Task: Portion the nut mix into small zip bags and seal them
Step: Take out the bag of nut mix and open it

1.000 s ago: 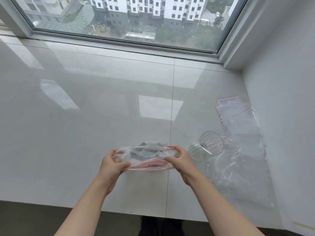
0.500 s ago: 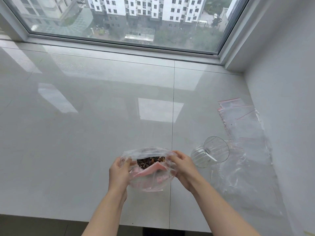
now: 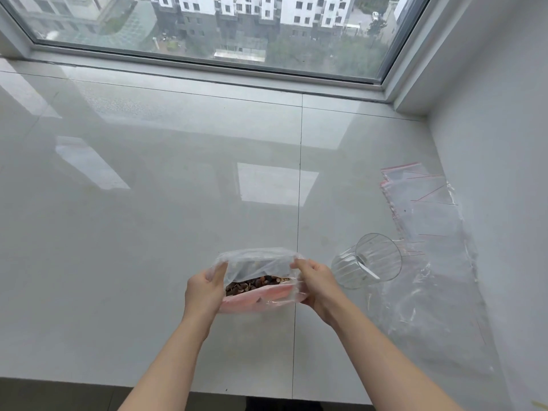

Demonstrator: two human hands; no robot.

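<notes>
Your nut bag point(image 3: 261, 268) is clear plastic with a pink lower part, mouth spread wide, brown nut mix point(image 3: 255, 283) visible inside. It sits near the front edge of the glossy surface point(image 3: 148, 203), just left of the clear plastic cup point(image 3: 367, 261). The cup lies tipped on its side. Empty zip bags point(image 3: 421, 203) lie beyond and right of the cup. Your left hand point(image 3: 204, 289) and right hand point(image 3: 318, 281) each pinch a side of the bag's mouth, forearms angled inward.
</notes>
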